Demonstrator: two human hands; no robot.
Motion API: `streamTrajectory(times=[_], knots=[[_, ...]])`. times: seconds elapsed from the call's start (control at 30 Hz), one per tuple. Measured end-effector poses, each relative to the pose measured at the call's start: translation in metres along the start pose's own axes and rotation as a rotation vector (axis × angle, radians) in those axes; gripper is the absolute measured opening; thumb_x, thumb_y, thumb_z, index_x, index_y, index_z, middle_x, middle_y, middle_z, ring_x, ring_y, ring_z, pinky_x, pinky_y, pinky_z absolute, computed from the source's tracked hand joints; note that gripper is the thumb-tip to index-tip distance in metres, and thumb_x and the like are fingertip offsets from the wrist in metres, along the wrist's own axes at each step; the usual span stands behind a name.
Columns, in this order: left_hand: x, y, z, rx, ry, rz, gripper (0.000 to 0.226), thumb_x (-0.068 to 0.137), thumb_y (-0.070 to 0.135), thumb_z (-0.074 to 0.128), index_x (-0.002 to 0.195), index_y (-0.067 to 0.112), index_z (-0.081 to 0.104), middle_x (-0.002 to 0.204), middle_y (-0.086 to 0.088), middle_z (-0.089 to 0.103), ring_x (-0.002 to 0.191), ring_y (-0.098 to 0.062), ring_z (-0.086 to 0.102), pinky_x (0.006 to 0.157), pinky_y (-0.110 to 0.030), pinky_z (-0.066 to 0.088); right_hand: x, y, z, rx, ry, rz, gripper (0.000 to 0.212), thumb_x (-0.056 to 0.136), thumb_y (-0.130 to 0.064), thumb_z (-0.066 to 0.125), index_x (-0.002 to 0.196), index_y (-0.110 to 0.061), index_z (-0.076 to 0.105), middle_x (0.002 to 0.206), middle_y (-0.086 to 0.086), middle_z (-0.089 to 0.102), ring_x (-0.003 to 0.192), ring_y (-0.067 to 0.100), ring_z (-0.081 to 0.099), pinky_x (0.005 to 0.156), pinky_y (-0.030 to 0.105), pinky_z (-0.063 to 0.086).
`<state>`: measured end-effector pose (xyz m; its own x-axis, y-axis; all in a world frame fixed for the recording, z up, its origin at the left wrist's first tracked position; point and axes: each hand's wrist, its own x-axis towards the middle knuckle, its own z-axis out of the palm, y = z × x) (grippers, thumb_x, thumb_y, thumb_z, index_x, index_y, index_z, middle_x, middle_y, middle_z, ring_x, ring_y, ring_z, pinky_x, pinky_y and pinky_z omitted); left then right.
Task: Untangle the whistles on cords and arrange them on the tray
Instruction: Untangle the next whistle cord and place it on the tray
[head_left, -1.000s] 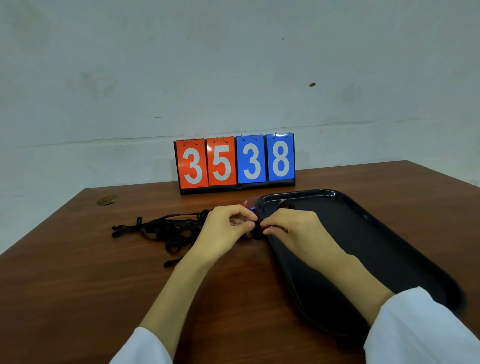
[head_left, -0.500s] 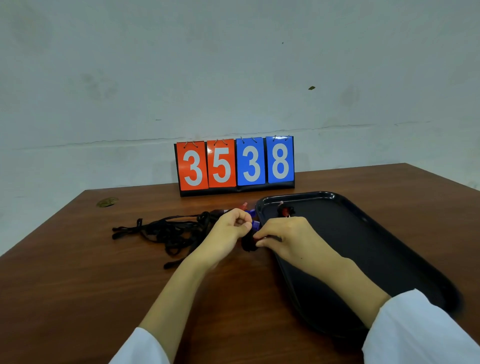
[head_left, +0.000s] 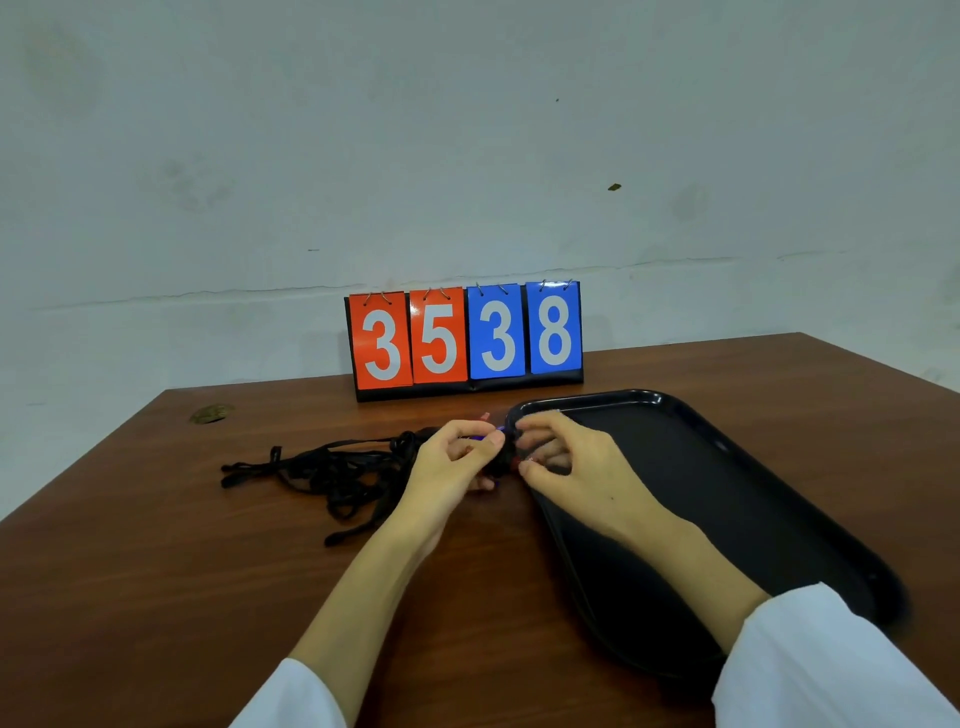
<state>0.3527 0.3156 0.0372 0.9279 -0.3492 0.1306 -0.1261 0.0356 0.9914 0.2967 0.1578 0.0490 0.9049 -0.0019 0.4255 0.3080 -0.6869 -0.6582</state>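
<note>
While the head camera looked down, both hands met at the far left corner of the shallow black plastic tray on the brown wooden table. The left hand and right hand faced each other with curled fingers, each grip pinched on the knot of small blue and red whistles between them. Which strand each held could not be told. The tangled black cords trailed leftward, away from the tray, so the left hand was nearer them. Both forearms angled inward, wrists low.

Glossy black plastic tray on a smooth wooden table; matt black cords
</note>
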Motion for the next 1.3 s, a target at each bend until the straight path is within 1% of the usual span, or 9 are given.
streamTrajectory(times=[0.1, 0.23, 0.37, 0.5, 0.7, 0.87, 1.07, 1.2, 1.3], knots=[[-0.001, -0.001, 0.002, 0.007, 0.009, -0.024, 0.037, 0.083, 0.026, 0.068, 0.116, 0.017, 0.057, 0.099, -0.013, 0.07, 0.09, -0.029, 0.067, 0.079, -0.042, 0.055, -0.001, -0.004, 0.005, -0.015, -0.098, -0.008, 0.063, 0.075, -0.032, 0.073, 0.13, -0.032, 0.042, 0.112, -0.02, 0.05, 0.099, 0.001, 0.056, 0.082, 0.017, 0.05], [-0.006, -0.002, 0.01, 0.036, -0.035, -0.015, 0.038, 0.083, 0.032, 0.067, 0.116, 0.021, 0.054, 0.097, -0.011, 0.07, 0.083, -0.022, 0.067, 0.075, -0.033, 0.056, -0.001, -0.008, 0.005, -0.114, -0.063, -0.046, 0.038, 0.075, -0.031, 0.074, 0.111, -0.026, 0.06, 0.106, -0.014, 0.057, 0.093, 0.002, 0.056, 0.083, 0.024, 0.052], [-0.003, -0.003, 0.013, -0.026, 0.066, 0.035, 0.023, 0.093, 0.034, 0.05, 0.109, 0.019, 0.056, 0.092, -0.007, 0.066, 0.08, -0.018, 0.063, 0.068, -0.027, 0.052, 0.013, -0.009, -0.03, -0.164, -0.094, 0.127, 0.032, 0.078, -0.031, 0.071, 0.109, -0.028, 0.061, 0.096, -0.018, 0.053, 0.081, -0.003, 0.051, 0.067, 0.012, 0.04], [-0.001, -0.011, 0.014, 0.057, 0.272, 0.118, 0.019, 0.098, 0.024, 0.043, 0.101, 0.016, 0.059, 0.078, -0.003, 0.061, 0.07, -0.014, 0.057, 0.062, -0.026, 0.047, 0.044, 0.022, -0.066, -0.043, 0.115, 0.347, 0.029, 0.079, -0.033, 0.071, 0.103, -0.017, 0.065, 0.092, -0.007, 0.062, 0.084, 0.005, 0.055, 0.077, 0.024, 0.046], [0.0, -0.021, 0.012, 0.172, 0.343, 0.176, 0.023, 0.099, 0.023, 0.041, 0.094, 0.018, 0.062, 0.075, -0.003, 0.059, 0.07, -0.013, 0.056, 0.064, -0.026, 0.046, 0.056, 0.091, -0.047, -0.11, 0.258, 0.606, 0.037, 0.079, -0.034, 0.071, 0.104, -0.008, 0.062, 0.094, 0.005, 0.066, 0.08, 0.014, 0.058, 0.076, 0.029, 0.049], [0.003, -0.023, 0.011, 0.18, 0.363, 0.163, 0.023, 0.099, 0.023, 0.04, 0.094, 0.018, 0.062, 0.076, -0.003, 0.06, 0.069, -0.011, 0.056, 0.062, -0.023, 0.046, 0.056, 0.1, -0.038, -0.141, 0.296, 0.586, 0.042, 0.078, -0.031, 0.073, 0.111, -0.008, 0.06, 0.11, 0.007, 0.064, 0.098, 0.019, 0.059, 0.083, 0.03, 0.046], [0.003, -0.023, 0.011, 0.204, 0.386, 0.158, 0.023, 0.099, 0.02, 0.04, 0.093, 0.018, 0.061, 0.075, -0.003, 0.06, 0.066, -0.011, 0.055, 0.059, -0.021, 0.046, 0.056, 0.106, -0.038, -0.191, 0.305, 0.569, 0.045, 0.074, -0.03, 0.076, 0.111, -0.01, 0.061, 0.112, 0.007, 0.064, 0.101, 0.02, 0.06, 0.083, 0.031, 0.047], [0.002, -0.022, 0.01, 0.185, 0.416, 0.157, 0.024, 0.1, 0.019, 0.038, 0.087, 0.02, 0.06, 0.074, -0.004, 0.06, 0.063, -0.011, 0.055, 0.054, -0.02, 0.046, 0.055, 0.106, -0.04, -0.253, 0.283, 0.553, 0.052, 0.074, -0.042, 0.074, 0.113, -0.011, 0.06, 0.11, 0.005, 0.063, 0.098, 0.019, 0.06, 0.08, 0.031, 0.049], [0.002, -0.022, 0.01, 0.175, 0.419, 0.145, 0.024, 0.099, 0.019, 0.039, 0.087, 0.019, 0.059, 0.074, -0.004, 0.06, 0.064, -0.012, 0.055, 0.055, -0.02, 0.046, 0.058, 0.095, -0.039, -0.361, 0.372, 0.444, 0.051, 0.077, -0.05, 0.067, 0.113, -0.014, 0.06, 0.112, 0.005, 0.061, 0.102, 0.022, 0.058, 0.083, 0.037, 0.052]])
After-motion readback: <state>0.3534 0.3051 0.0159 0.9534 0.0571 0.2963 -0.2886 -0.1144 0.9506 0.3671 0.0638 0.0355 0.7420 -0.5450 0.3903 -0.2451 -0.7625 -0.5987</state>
